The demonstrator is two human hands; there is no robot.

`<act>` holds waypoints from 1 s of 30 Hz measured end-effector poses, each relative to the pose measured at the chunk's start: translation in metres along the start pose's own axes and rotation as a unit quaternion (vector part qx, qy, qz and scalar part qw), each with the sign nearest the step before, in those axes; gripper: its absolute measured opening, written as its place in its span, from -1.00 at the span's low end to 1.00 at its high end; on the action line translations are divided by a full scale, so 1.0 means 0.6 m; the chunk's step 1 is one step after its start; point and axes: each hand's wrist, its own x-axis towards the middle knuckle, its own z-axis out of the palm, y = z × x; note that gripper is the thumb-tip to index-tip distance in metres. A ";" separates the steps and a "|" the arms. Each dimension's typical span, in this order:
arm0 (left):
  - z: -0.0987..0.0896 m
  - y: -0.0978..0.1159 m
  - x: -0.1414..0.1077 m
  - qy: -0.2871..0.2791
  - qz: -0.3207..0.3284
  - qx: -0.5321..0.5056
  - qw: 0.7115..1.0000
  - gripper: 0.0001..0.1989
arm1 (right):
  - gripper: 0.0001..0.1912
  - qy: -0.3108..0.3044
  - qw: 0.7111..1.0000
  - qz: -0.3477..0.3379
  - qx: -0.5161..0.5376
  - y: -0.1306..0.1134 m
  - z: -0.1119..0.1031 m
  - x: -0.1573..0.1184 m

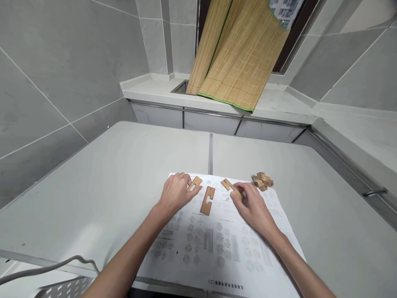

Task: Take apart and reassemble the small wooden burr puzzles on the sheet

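My left hand (176,188) is closed on a small flat wooden puzzle piece with an oval slot (195,182), held between thumb and fingers. On the right, a notched wooden puzzle piece (227,183) is pinched in my right hand (250,203), which covers its near end. Between the hands, apart from both, a longer wooden piece with a C-shaped cutout (207,201) lies flat on the printed sheet (211,265). The sheet bears many small diagrams of puzzle shapes.
An assembled wooden burr puzzle (262,181) sits by the sheet's far right corner. The white folding table (102,182) has a centre seam. Behind it, a bamboo mat (238,58) hangs over the counter (279,101). A cable (62,263) runs at lower left.
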 end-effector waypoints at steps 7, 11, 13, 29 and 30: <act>-0.015 0.012 -0.003 -0.035 -0.011 -0.097 0.995 -0.62 | -0.74 -0.036 0.999 -0.002 -0.009 -0.005 -0.002 0.000; -0.020 0.028 -0.013 -0.074 -0.017 -0.272 0.959 -0.60 | -0.69 -0.012 0.999 0.027 0.017 -0.013 -0.005 -0.001; -0.019 0.036 -0.021 -0.119 -0.015 -0.353 0.928 -0.59 | -0.67 0.000 0.997 0.057 0.055 -0.018 -0.009 -0.001; 0.016 0.059 -0.043 -0.143 0.136 -0.412 0.889 -0.41 | -0.60 -0.152 0.945 0.061 0.285 -0.060 -0.010 -0.016; 0.018 0.059 -0.043 -0.132 0.145 -0.397 0.897 -0.40 | -0.60 -0.152 0.945 0.065 0.283 -0.060 -0.010 -0.016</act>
